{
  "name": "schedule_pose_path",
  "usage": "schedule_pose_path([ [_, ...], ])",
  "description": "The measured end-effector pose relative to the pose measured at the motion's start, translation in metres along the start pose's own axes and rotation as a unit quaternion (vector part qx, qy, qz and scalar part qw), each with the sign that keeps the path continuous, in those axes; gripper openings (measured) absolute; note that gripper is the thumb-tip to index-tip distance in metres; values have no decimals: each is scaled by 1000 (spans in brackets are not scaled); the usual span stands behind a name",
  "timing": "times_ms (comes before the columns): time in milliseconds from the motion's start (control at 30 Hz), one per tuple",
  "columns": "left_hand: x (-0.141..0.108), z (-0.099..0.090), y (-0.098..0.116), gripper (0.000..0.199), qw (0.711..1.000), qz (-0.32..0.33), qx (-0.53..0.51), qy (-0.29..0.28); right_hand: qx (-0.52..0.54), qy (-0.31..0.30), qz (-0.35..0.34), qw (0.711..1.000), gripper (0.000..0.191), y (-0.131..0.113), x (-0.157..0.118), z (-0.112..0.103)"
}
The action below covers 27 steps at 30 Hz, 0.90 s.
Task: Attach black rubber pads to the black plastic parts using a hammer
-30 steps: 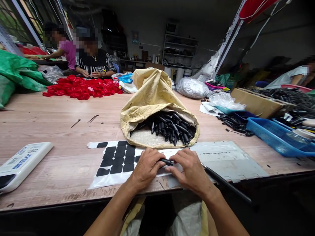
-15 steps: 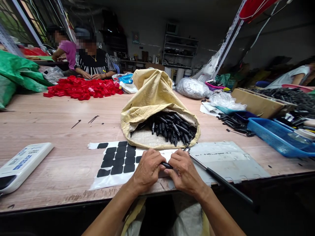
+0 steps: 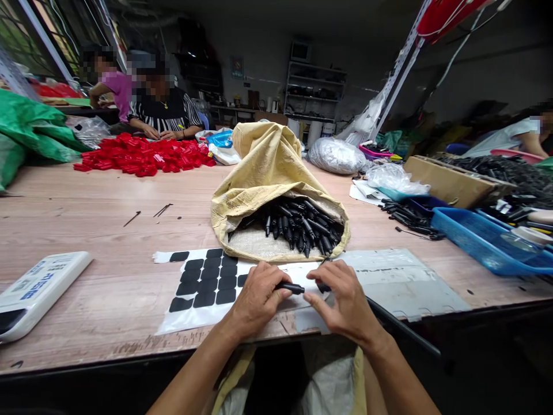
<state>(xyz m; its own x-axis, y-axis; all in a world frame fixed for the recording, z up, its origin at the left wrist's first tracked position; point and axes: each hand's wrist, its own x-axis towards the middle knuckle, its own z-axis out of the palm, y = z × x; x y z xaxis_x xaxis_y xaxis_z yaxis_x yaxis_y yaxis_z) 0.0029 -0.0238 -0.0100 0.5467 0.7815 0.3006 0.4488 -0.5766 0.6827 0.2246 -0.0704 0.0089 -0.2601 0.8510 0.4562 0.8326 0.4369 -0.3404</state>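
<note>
My left hand (image 3: 260, 297) is closed around a short black plastic tube (image 3: 292, 287), its narrower end pointing right. My right hand (image 3: 341, 297) is just to the right of that end, thumb and forefinger apart. Something small and dark shows under its fingertips; I cannot make out whether it is held. Below my right hand lies a rod tool with a black handle (image 3: 404, 327), its metal shaft mostly covered by the hand. Beyond both hands, a yellow woven sack (image 3: 259, 173) lies with its mouth towards me, full of black tubular parts (image 3: 302, 225).
A white sheet with black rounded-square stickers (image 3: 210, 282) lies left of my hands, beside a white device (image 3: 41, 294). Grey sheeting (image 3: 406, 282) covers the right. Blue trays (image 3: 484, 242) stand farther right. Red parts (image 3: 144, 154) are heaped before a person (image 3: 164, 112).
My right hand has moved right, off the black tube, and its fingers have spread. The tube's right end is now uncovered. My left hand keeps hold of it in nearly the same place.
</note>
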Motion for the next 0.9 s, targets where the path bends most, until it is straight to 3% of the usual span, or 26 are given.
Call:
schedule_pose_path([
  [233, 0, 0, 1, 14, 1000, -16, -17, 5, -142, 62, 109, 982, 18, 39, -21, -1],
  [433, 2, 2, 0, 21, 999, -30, -18, 15, -180, 65, 123, 974, 14, 39, -25, 12],
  [567, -7, -4, 16, 23, 1000, -14, 12, 26, -193, 68, 127, 971, 13, 36, -26, 14],
  [633, -19, -7, 32, 23, 1000, 4, 25, -7, -195, 66, 127, 970, 13, 35, -26, 14],
  [733, -42, 2, 50, 23, 989, 38, 18, -142, -194, 65, 129, 970, 12, 34, -26, 13],
  [833, -70, 38, 41, 9, 955, 62, 68, -280, -191, 68, 127, 971, 12, 34, -26, 13],
  [900, -87, 69, 19, 8, 944, 21, 131, -303, -190, 72, 122, 971, 12, 34, -26, 13],
])
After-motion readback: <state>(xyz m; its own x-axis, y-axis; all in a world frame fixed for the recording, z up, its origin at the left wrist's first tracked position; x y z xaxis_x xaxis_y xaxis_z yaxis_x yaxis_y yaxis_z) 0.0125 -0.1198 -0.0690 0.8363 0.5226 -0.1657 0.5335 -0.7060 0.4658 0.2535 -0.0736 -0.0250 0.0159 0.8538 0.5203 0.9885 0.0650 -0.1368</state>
